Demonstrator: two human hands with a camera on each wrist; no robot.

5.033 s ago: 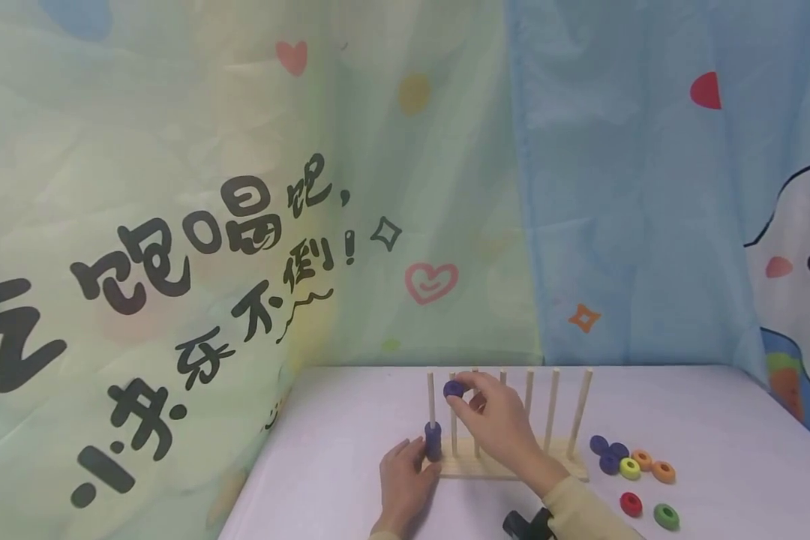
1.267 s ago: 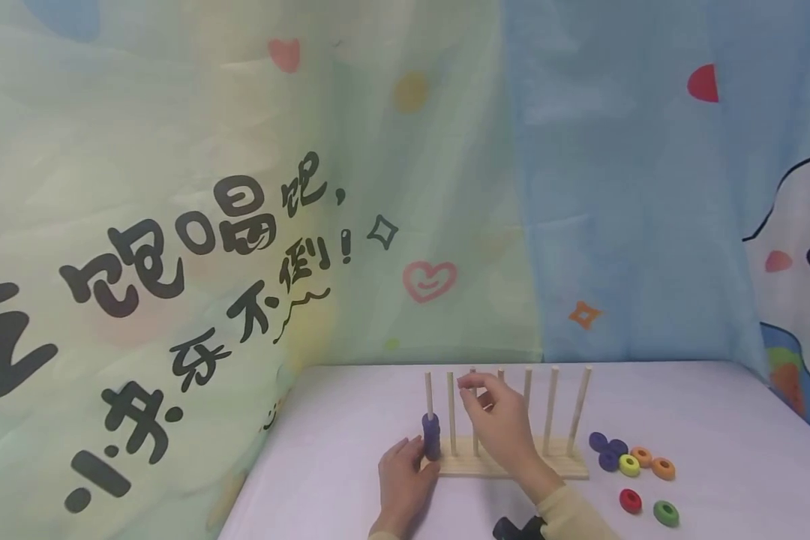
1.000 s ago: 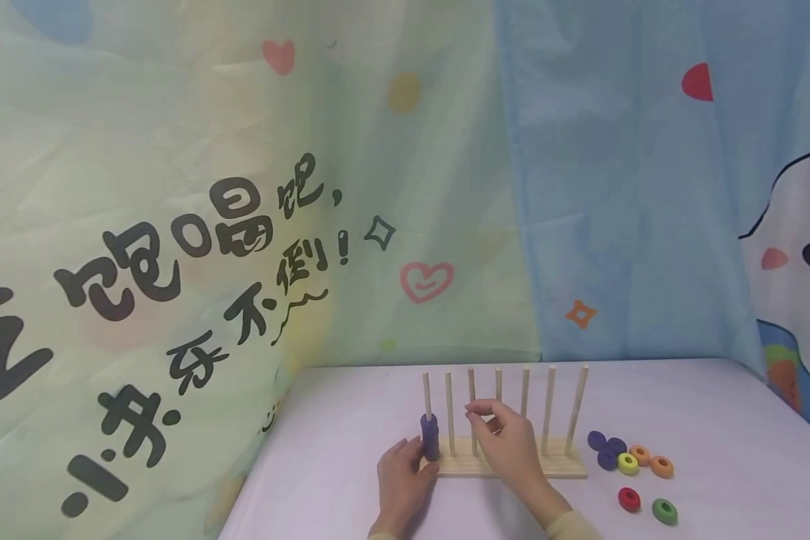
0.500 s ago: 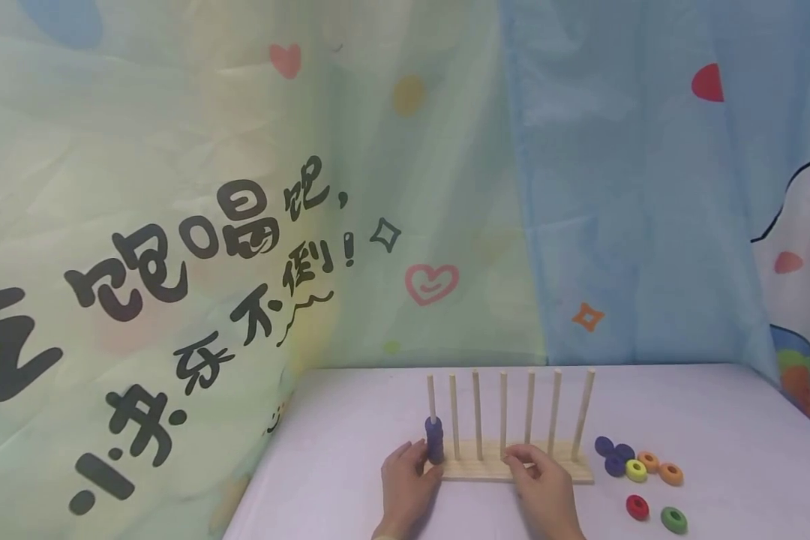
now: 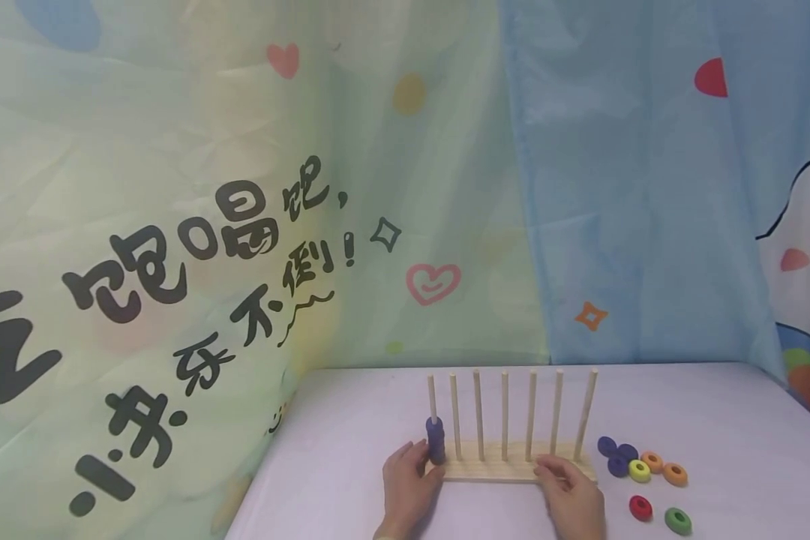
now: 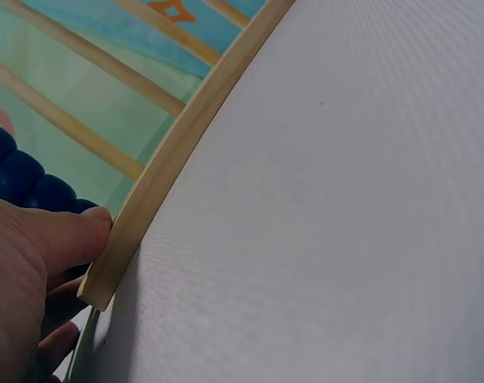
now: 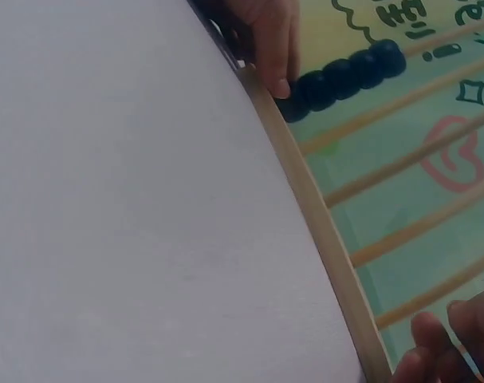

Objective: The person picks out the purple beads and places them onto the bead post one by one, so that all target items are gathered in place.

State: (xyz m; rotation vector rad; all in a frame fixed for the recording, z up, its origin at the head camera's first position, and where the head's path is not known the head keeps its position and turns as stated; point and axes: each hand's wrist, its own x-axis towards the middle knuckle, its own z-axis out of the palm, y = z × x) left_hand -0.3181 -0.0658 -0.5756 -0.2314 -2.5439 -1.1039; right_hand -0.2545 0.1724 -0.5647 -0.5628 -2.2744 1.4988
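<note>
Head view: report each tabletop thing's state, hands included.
Peg rack: upright
Leftmost peg: carries stacked purple rings
Other pegs: no rings visible
Loose purple rings: clustered
Yellow ring: loose
Orange rings: loose
Red ring: loose
Green ring: loose
Left hand: gripping rack's left end
Right hand: loosely curled, holding nothing visible

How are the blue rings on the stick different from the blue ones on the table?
The stacked rings are threaded on the leftmost peg; the loose rings have no peg through them.
The stacked rings form a tower; the loose rings lie clustered on the table.
The left hand is by the stacked rings; no hand touches the loose rings.
Both are dark blue and ring-shaped.
</note>
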